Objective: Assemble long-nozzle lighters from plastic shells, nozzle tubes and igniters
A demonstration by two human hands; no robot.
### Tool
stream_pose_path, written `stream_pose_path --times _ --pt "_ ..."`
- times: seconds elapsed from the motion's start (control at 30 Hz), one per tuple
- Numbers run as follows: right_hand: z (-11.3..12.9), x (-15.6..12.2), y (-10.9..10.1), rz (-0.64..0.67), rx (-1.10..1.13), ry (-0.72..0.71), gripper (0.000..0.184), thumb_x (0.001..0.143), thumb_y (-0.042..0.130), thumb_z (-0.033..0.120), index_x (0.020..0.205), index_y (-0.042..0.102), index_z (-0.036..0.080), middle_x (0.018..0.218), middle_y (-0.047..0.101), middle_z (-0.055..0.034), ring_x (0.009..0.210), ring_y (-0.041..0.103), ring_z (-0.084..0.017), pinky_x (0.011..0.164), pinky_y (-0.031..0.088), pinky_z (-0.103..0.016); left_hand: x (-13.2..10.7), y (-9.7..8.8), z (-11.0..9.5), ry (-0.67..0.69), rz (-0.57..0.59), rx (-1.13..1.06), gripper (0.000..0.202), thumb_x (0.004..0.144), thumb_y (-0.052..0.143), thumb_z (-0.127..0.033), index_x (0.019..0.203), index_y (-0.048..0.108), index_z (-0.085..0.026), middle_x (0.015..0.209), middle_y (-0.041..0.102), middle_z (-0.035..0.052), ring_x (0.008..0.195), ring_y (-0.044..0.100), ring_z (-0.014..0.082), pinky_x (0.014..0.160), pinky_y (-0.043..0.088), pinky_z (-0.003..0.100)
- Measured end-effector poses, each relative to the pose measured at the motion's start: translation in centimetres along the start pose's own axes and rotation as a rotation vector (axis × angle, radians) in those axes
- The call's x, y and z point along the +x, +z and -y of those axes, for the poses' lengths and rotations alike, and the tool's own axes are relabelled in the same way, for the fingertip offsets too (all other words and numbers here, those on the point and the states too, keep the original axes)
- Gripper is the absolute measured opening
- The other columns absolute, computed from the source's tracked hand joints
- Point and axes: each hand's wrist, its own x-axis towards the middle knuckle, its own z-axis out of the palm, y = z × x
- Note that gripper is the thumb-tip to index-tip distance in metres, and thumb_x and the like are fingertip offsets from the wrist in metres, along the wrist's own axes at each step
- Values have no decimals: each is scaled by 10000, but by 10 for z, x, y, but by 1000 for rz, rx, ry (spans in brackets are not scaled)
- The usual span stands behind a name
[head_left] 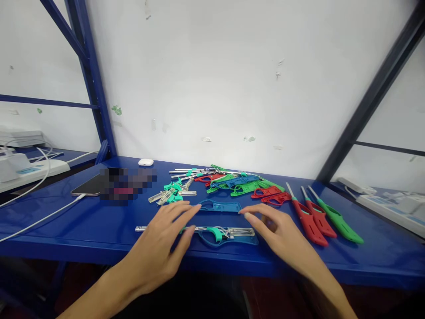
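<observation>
My left hand (168, 239) lies open over the blue shelf (99, 230), fingers stretched across the metal tube of a half-built blue lighter (229, 235) with a teal trigger. Reaching toward a loose blue shell half (221, 206) just beyond it, my right hand (275, 230) is also open, with its fingertips near the lighter's right end. Neither hand grips anything.
A pile of red, green and blue shell halves (239, 182) lies further back, with metal tubes and teal parts (172, 193) to its left. Three finished lighters (320, 217) lie at the right. A phone (88, 186) with a white cable and an earbud case (145, 162) sit at left.
</observation>
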Motion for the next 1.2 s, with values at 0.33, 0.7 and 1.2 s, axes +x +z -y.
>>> stream_pose_path --times 0.33,0.7,1.2 --pt "-3 60 20 279 -379 -395 352 1051 556 276 1385 665 272 1249 734 -93 1156 674 -297 1023 532 -520 6 -18 30 -125 -215 -80 238 1057 494 -241 1180 698 -223 1151 722 53 1120 645 236 976 534 398" --pt "39 11 -17 188 -96 -335 329 1123 398 350 1365 621 357 1278 726 -2 1165 680 -208 1007 534 -364 10 -11 9 212 -356 -2 396 1011 608 -68 1391 612 -178 1238 742 66 1139 699 162 1058 531 290" --pt "23 0 -7 222 -43 -114 418 997 612 577 1397 576 459 1397 643 24 1297 598 -284 1101 474 -460 18 -2 5 204 -364 -121 185 995 647 -80 1160 685 -154 994 747 48 909 660 184 865 553 319"
